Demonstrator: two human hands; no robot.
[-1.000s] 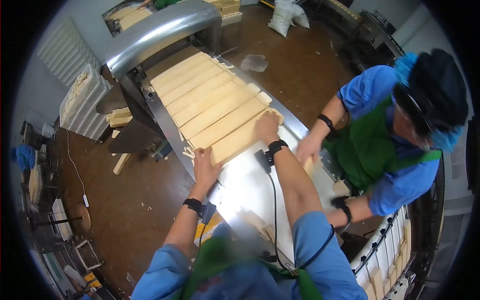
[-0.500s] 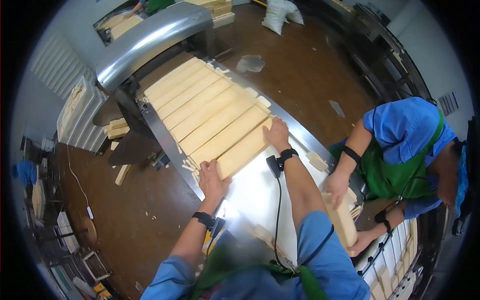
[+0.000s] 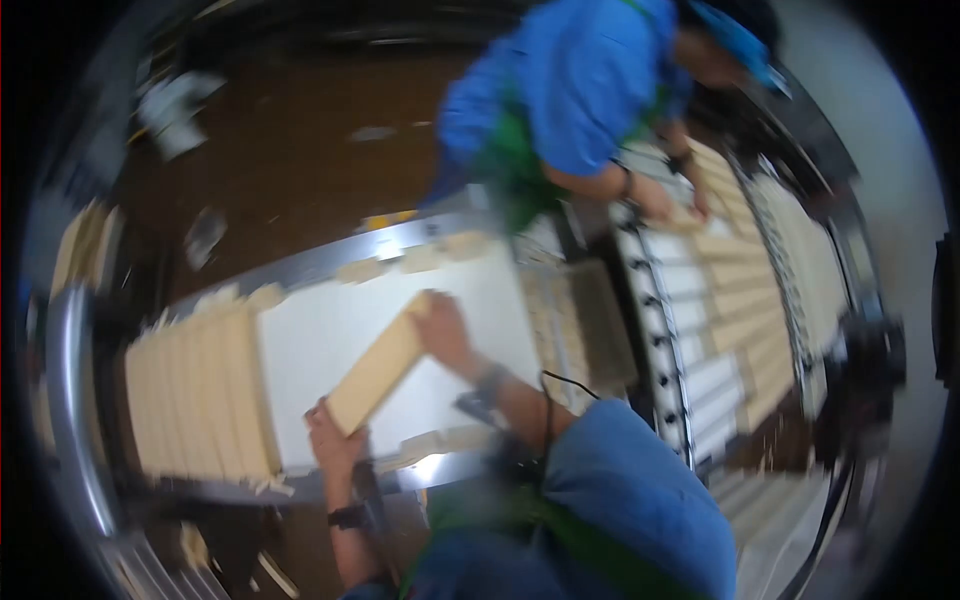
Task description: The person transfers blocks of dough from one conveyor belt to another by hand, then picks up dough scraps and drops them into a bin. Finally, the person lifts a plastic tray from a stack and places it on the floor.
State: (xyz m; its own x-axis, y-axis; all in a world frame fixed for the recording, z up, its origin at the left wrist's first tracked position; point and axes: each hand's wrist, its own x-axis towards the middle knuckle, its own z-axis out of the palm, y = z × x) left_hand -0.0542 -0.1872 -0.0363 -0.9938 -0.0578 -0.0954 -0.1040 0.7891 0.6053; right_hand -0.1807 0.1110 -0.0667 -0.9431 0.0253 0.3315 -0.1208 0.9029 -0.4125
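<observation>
A long pale block (image 3: pixel 378 366) lies slanted between my two hands over the white surface (image 3: pixel 320 330). My left hand (image 3: pixel 334 440) grips its lower left end. My right hand (image 3: pixel 442 328) is closed round its upper right end. To the left, a row of similar pale blocks (image 3: pixel 200 395) sits side by side, apart from the held one. The view is blurred by motion.
A co-worker in blue (image 3: pixel 590 80) bends over a rack (image 3: pixel 655 330) with pale strips (image 3: pixel 745 300) at the right. Small offcuts (image 3: pixel 420 259) line the metal edges. A curved metal cover (image 3: pixel 75 400) stands at the far left.
The view has swung to the right. One block is now apart from the row, held in both my hands. The co-worker's hands have moved from beside the table to the rack.
</observation>
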